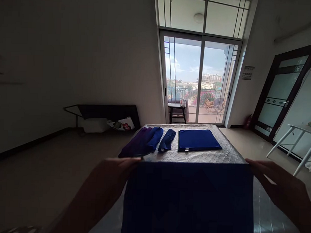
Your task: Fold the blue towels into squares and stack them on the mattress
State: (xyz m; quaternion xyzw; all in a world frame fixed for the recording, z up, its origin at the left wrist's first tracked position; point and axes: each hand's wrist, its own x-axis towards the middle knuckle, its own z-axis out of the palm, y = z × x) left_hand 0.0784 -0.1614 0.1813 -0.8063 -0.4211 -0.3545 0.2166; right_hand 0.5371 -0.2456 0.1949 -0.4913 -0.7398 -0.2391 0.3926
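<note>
A dark blue cloth hangs stretched in front of me, its top edge nearly level. My left hand pinches its upper left corner, and my right hand pinches the upper right one. Beyond it, on a silvery quilted surface, a blue cloth folded into a flat rectangle lies with a small white tag at its near edge. Left of that is a small, narrow blue cloth. Farther left, a loose pile of blue and purple cloths rests at the surface's edge. The held cloth hides the surface's near part.
A black frame stands by the left wall with a white box and a printed bag. Behind are a glass sliding door and a dark stool. A white table is at right, near a dark-framed door.
</note>
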